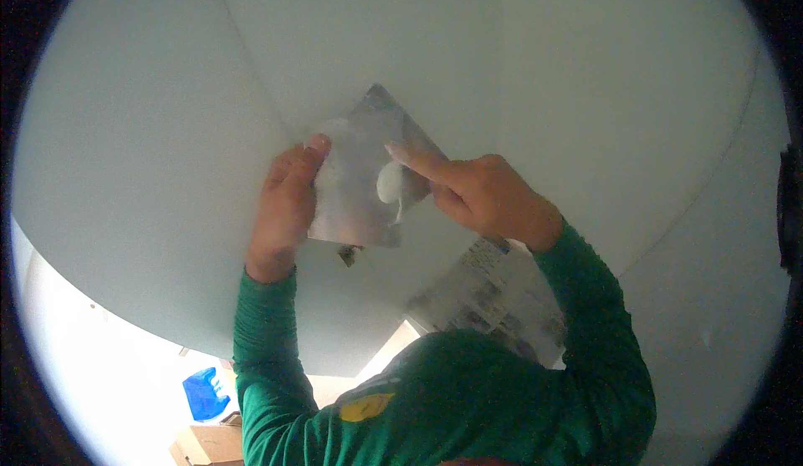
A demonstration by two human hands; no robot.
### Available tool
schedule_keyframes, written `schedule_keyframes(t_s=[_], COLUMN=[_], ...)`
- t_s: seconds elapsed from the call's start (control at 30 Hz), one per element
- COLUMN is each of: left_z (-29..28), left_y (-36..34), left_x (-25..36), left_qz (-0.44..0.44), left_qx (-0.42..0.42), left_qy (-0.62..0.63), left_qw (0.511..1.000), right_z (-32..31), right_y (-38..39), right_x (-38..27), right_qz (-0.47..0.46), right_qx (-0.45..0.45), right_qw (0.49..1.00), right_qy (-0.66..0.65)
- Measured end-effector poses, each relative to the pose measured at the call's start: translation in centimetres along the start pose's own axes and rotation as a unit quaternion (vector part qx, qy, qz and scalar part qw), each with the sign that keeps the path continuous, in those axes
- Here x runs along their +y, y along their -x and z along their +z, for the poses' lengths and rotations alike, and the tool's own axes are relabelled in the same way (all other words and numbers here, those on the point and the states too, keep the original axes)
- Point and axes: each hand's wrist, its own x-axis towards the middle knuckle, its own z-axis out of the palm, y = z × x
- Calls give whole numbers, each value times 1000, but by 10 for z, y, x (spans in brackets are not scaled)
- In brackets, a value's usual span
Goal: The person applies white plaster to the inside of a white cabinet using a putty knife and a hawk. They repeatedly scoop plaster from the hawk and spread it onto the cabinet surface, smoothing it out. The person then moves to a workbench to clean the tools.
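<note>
A thin, glossy grey sheet-like piece (355, 202) is held up in front of me, with a darker pointed corner showing behind its lighter front part. I cannot make out whether it is one folded piece or two overlapping ones. My left hand (288, 194) grips its left edge, thumb on the front. On its face lies an oval blob of white paste (389, 183), with a thin streak running down from it. My right hand (489, 194) reaches over the right side, index finger stretched out just above the blob and the other fingers curled. White paste coats that fingertip.
A large pale curved surface (159, 215) fills most of the view. Below the hands are a small dark piece (347, 255) and a printed sheet (493, 303) with pictures. At the lower left are a blue plastic object (205, 393) and a cardboard box (209, 443).
</note>
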Motion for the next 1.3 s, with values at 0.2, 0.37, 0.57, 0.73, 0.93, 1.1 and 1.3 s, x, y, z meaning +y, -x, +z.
schedule_keyframes(t_s=[0.2, 0.37, 0.57, 0.73, 0.93, 1.1, 1.3], left_z=[-34, -47, -76, -81, -111, -99, -101], left_y=[-4, 28, 14, 31, 15, 12, -5], left_x=[-11, 7, -46, -32, -78, -48, -84], left_qz=[218, 5, -26, 9, -4, -19, 65], left_qx=[35, -26, 9, -3, -92, -141, -125], left_qy=[-296, 87, -21, 28, -5, 32, -24], left_qw=[929, 996, 999, 1000, 996, 989, 990], right_z=[4, -24, -71, -88, -122, -124, -95], right_y=[-1, -57, -244, -315, -350, -358, -371], right_x=[19, 26, 54, 81, 157, 132, 85], right_qz=[-94, 58, -58, 26, -13, 48, -108], right_qx=[6, 77, 227, 263, 233, 236, 231], right_qw=[996, 944, 877, 850, 909, 880, 967], right_qy=[-4, -316, -421, -455, -346, -410, 7])
